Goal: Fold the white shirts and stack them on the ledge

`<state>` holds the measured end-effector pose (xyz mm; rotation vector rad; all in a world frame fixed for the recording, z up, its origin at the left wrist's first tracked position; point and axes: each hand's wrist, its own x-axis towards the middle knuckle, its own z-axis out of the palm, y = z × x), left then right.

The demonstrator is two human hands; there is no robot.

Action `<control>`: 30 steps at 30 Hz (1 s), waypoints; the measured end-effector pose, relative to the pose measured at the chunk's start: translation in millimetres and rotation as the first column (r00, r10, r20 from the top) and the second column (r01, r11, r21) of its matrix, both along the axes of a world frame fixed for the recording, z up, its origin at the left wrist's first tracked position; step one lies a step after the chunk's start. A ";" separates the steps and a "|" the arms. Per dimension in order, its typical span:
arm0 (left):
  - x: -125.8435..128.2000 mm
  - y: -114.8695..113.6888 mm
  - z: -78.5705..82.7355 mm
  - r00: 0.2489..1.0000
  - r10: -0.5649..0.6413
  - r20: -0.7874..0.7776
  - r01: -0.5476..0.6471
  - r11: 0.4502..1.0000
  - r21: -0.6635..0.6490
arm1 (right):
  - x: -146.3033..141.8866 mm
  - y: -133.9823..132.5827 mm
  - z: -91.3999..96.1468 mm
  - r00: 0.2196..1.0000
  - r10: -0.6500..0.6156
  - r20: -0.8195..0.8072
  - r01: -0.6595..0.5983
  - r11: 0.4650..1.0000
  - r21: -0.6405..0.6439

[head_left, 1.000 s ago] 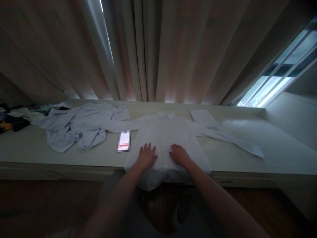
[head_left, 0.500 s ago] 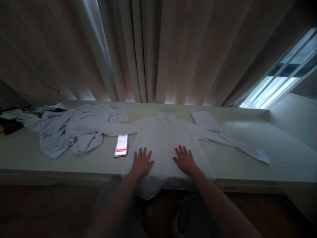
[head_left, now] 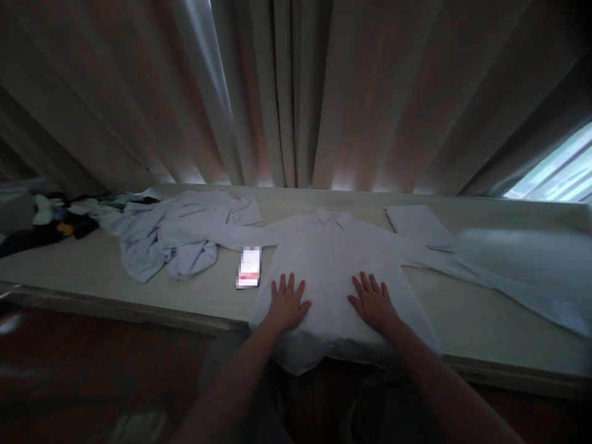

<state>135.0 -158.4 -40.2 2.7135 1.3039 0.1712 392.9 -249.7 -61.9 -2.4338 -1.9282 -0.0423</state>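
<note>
A white button-up shirt (head_left: 329,265) lies spread front side up, its collar at the far end and its hem hanging over the near edge. Flat on the lower left of the shirt rests my left hand (head_left: 287,303), fingers spread. My right hand (head_left: 372,301) lies flat on the lower right, also with fingers apart. Neither hand grips anything. The left sleeve reaches toward a crumpled heap of white shirts (head_left: 185,228); the other sleeve stretches out to the right.
A phone (head_left: 249,267) with a lit screen lies left of the shirt. Behind the right sleeve is a folded white garment (head_left: 419,226). Dark and coloured clothes (head_left: 69,225) lie at far left. Long curtains (head_left: 388,92) hang behind the pale bench (head_left: 194,301).
The view has turned to the left, so everything appears shifted rightward and more of the far-left clothes shows. My hands stay flat on the shirt in about the same places.
</note>
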 end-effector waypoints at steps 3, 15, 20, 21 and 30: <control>-7.6 18.4 11.0 0.987 0.003 0.163 0.013 0.995 -0.097 | 6.3 9.1 -2.3 1.000 0.005 0.001 -0.005 1.000 0.014; -112.4 156.1 48.7 0.255 0.765 0.591 -0.469 0.632 -0.617 | 6.2 67.5 -34.4 0.998 -0.016 0.061 0.009 0.994 0.111; -71.4 155.3 35.0 0.317 0.729 0.607 -0.376 0.684 -0.625 | 1.6 67.4 -29.2 0.997 -0.009 0.077 0.003 0.997 0.080; -54.2 151.0 32.5 0.375 0.701 0.607 -0.349 0.713 -0.608 | 0.8 68.1 -26.5 0.997 -0.014 0.074 0.008 0.998 0.070; 66.7 72.0 7.7 0.984 0.022 0.177 -0.010 0.998 -0.066 | -6.0 68.2 4.2 0.998 -0.047 -0.053 0.046 0.999 -0.009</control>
